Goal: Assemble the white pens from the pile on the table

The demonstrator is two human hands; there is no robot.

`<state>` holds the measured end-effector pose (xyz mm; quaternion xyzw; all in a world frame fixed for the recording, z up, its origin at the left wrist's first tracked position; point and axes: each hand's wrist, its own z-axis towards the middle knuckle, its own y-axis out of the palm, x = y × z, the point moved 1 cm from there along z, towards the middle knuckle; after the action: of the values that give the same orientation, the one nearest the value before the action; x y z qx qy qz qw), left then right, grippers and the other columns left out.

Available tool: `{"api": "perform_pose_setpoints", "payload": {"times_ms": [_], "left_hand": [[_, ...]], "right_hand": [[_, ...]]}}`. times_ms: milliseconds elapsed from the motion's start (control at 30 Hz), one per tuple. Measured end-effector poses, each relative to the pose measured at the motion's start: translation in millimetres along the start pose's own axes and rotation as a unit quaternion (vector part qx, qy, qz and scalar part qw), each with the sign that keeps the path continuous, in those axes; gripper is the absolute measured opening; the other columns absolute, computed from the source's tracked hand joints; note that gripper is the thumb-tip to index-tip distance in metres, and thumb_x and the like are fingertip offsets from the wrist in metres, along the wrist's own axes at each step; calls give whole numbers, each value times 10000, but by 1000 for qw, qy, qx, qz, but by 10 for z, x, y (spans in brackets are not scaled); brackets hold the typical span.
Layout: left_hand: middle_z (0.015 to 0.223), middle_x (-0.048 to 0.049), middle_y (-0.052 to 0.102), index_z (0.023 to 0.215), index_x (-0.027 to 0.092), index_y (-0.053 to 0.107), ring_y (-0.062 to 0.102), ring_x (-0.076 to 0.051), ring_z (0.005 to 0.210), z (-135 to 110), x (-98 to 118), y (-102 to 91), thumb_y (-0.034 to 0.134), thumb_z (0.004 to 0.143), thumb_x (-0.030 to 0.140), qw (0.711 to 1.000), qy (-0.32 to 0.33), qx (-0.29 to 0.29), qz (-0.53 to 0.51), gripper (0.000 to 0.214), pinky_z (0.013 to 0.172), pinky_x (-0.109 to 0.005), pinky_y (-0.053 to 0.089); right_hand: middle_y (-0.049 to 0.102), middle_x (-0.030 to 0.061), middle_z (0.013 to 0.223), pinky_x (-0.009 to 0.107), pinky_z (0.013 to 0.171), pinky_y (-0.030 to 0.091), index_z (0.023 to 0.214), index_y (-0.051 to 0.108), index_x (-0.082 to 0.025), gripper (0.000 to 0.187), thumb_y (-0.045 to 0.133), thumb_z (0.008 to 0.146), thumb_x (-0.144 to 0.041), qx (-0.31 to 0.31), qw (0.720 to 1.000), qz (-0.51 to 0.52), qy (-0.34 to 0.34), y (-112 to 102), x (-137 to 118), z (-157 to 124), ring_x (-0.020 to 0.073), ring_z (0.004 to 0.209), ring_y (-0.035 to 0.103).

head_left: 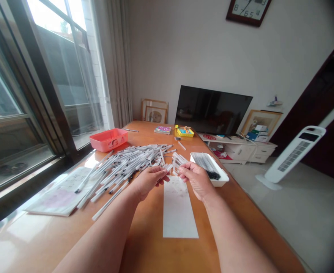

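Note:
My left hand (153,178) is closed in a pinch at the right end of a big heap of pens (133,161) with whitish barrels and dark tips. Across a small gap, my right hand (194,178) also pinches, beside several short clear pieces (179,158). What either hand has between its fingertips is too small to make out. Below both hands lies a long white paper strip (180,216) with faint writing at its far end. A white tray (224,179) holding thin pale sticks with black ends stands just right of my right hand.
A red plastic box (109,140) sits behind the heap. Under the heap's left side is a paper pad (57,199). Farther back on the wooden table (147,242) are a booklet (163,130) and a yellow box (185,131). A tower fan (295,155) stands right.

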<state>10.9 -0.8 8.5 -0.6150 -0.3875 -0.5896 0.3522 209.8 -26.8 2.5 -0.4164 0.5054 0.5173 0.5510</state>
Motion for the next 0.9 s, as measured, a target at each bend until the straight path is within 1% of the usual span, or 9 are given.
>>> {"api": "perform_pose_setpoints", "payload": {"times_ms": [100, 167, 233, 333, 433, 633, 900], "left_hand": [[865, -97, 717, 910, 134, 690, 522, -131, 675, -36, 25, 28, 673, 825, 476, 999, -6, -27, 21, 353, 648, -281, 361], [874, -99, 722, 928, 136, 700, 528, -136, 685, -54, 40, 41, 679, 820, 483, 999, -10, -34, 32, 364, 654, -283, 362], [872, -97, 725, 913, 139, 703, 530, -139, 692, -65, 52, 50, 687, 814, 488, 998, -12, -40, 38, 363, 660, -283, 363], [856, -89, 726, 891, 144, 704, 528, -138, 694, -73, 65, 62, 700, 804, 489, 998, -17, -48, 40, 356, 673, -284, 367], [848, -82, 727, 888, 150, 700, 531, -139, 698, -79, 68, 70, 703, 803, 487, 997, -18, -54, 44, 348, 679, -284, 365], [852, -80, 729, 887, 154, 697, 539, -144, 703, -81, 62, 80, 694, 811, 487, 997, -17, -57, 57, 341, 685, -287, 375], [827, -81, 729, 872, 155, 711, 534, -145, 690, -79, 67, 96, 705, 789, 494, 996, -13, -52, 65, 349, 684, -291, 387]], "right_hand": [[678, 40, 789, 266, 653, 443, 919, 688, -162, 270, 741, 766, -378, -5, 999, 42, 7, -25, -63, -48, 142, 708, 593], [670, 29, 767, 265, 653, 437, 925, 683, -166, 249, 743, 763, -345, -8, 999, 52, 8, -37, -91, -69, 137, 695, 586], [651, 9, 722, 258, 635, 425, 892, 666, -173, 210, 745, 757, -313, -11, 999, 52, 3, -42, -114, -81, 128, 667, 571], [642, -1, 688, 255, 619, 413, 845, 650, -174, 167, 734, 757, -288, -17, 999, 30, -3, -42, -139, -91, 121, 643, 552], [652, 7, 694, 262, 623, 420, 851, 662, -170, 149, 714, 768, -283, -23, 1000, 3, -7, -35, -152, -100, 129, 653, 557], [650, 10, 703, 274, 628, 437, 855, 667, -166, 150, 699, 771, -287, -24, 1000, -16, -9, -16, -147, -106, 139, 667, 569], [651, 15, 708, 277, 620, 449, 843, 668, -175, 165, 696, 759, -314, -21, 999, -37, -14, -8, -143, -112, 151, 671, 584]]}}
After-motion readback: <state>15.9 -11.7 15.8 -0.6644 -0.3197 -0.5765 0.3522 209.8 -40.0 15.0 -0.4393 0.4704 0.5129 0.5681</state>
